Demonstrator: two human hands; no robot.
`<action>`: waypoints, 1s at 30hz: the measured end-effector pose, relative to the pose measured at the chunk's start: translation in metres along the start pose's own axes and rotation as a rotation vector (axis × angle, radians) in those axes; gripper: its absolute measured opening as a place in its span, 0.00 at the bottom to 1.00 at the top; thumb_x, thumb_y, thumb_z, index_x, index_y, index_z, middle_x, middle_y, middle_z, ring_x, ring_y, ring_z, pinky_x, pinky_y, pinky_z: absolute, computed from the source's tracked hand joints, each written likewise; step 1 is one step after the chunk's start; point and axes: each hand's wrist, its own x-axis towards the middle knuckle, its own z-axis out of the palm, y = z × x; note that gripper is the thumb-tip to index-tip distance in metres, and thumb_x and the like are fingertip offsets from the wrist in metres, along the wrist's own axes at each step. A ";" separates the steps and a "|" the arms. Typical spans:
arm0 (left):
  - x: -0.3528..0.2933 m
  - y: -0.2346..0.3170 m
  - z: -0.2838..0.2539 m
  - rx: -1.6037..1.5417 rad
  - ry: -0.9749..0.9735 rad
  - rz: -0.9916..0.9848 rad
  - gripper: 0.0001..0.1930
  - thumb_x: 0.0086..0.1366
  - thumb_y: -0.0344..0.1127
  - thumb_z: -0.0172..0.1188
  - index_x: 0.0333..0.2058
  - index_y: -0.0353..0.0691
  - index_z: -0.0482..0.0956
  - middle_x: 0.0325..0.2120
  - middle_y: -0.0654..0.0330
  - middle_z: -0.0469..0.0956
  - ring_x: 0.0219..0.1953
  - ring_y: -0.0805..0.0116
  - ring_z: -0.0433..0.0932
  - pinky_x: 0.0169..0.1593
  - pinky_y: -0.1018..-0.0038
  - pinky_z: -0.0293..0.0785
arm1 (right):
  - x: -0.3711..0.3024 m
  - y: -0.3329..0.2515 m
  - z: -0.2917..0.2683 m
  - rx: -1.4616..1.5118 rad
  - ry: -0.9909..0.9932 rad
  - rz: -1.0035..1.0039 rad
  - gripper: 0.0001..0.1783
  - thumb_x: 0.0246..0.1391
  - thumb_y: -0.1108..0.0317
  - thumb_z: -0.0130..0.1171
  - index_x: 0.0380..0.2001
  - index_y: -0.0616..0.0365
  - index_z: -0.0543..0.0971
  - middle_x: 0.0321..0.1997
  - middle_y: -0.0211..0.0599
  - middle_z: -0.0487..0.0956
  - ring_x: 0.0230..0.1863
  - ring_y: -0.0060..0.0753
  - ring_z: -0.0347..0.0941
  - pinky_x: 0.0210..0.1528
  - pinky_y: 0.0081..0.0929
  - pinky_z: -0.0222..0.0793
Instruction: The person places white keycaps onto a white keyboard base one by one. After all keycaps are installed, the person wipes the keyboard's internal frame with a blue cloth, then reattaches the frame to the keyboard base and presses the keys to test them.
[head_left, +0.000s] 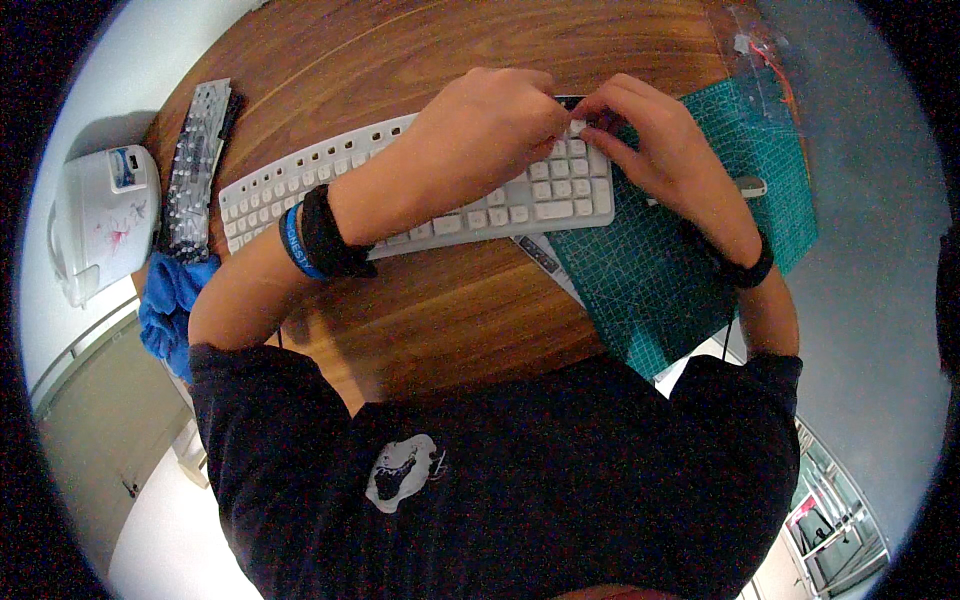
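Observation:
A white keyboard [440, 225] lies across the wooden table, its number pad at the right end. Over the upper right part of the keyboard, my left hand [490, 120] is closed, with its fingers curled; whatever it grips is hidden. Facing it, my right hand [650, 135] has its thumb and index finger around a small white piece [578, 128] that looks like a keycap, just above the number pad. The fingertips of both hands nearly meet there. A dark band circles each wrist, and the left one also has a blue band.
A green cutting mat [640, 290] lies under the keyboard's right end, with a small pale tool [750, 187] on it. Clear plastic with a red strip [775, 75] sits at far right. Leftward are a clear-and-black strip [195, 170], a white appliance [105, 225] and a blue cloth [172, 300].

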 end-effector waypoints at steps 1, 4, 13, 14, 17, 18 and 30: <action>0.000 0.000 0.000 0.005 -0.014 -0.002 0.07 0.63 0.36 0.64 0.36 0.40 0.85 0.34 0.50 0.83 0.36 0.43 0.83 0.40 0.53 0.81 | 0.000 0.000 0.001 0.006 0.010 -0.005 0.10 0.57 0.70 0.64 0.41 0.59 0.78 0.41 0.47 0.78 0.46 0.56 0.77 0.49 0.45 0.76; 0.000 -0.001 0.001 0.042 -0.030 -0.007 0.07 0.63 0.35 0.63 0.36 0.39 0.85 0.34 0.50 0.82 0.35 0.43 0.83 0.40 0.53 0.81 | -0.002 0.001 0.006 0.026 0.024 0.003 0.11 0.57 0.70 0.64 0.42 0.59 0.78 0.41 0.47 0.78 0.46 0.56 0.77 0.49 0.44 0.76; -0.003 0.003 -0.003 0.132 -0.037 0.138 0.14 0.67 0.29 0.56 0.49 0.40 0.83 0.41 0.50 0.82 0.44 0.47 0.83 0.47 0.58 0.81 | -0.002 0.002 0.006 0.026 0.040 0.022 0.10 0.58 0.69 0.64 0.42 0.59 0.78 0.40 0.47 0.79 0.44 0.56 0.78 0.47 0.44 0.76; -0.004 0.002 -0.002 0.119 -0.020 0.139 0.13 0.66 0.29 0.57 0.48 0.40 0.84 0.40 0.50 0.82 0.43 0.47 0.83 0.46 0.58 0.81 | -0.002 0.002 0.006 0.028 0.037 0.021 0.10 0.58 0.69 0.64 0.42 0.59 0.78 0.40 0.46 0.79 0.44 0.56 0.78 0.47 0.44 0.76; -0.003 -0.002 0.001 0.106 -0.015 0.131 0.12 0.66 0.31 0.58 0.45 0.39 0.84 0.38 0.50 0.82 0.40 0.46 0.84 0.43 0.57 0.81 | -0.002 0.000 0.007 0.045 0.040 0.024 0.10 0.59 0.68 0.64 0.41 0.59 0.78 0.39 0.46 0.79 0.44 0.56 0.78 0.46 0.44 0.76; -0.003 -0.004 0.000 0.116 -0.041 0.119 0.11 0.66 0.32 0.59 0.45 0.38 0.85 0.38 0.50 0.82 0.39 0.46 0.84 0.42 0.57 0.81 | -0.002 0.000 0.007 0.039 0.046 0.021 0.10 0.57 0.71 0.65 0.41 0.60 0.79 0.39 0.45 0.79 0.43 0.52 0.79 0.46 0.41 0.76; 0.000 -0.001 -0.005 0.116 -0.070 0.128 0.09 0.63 0.30 0.58 0.39 0.36 0.84 0.36 0.49 0.82 0.36 0.46 0.84 0.41 0.56 0.82 | 0.003 0.007 0.005 0.015 0.004 0.011 0.12 0.53 0.76 0.68 0.40 0.62 0.80 0.38 0.41 0.78 0.41 0.42 0.80 0.44 0.33 0.77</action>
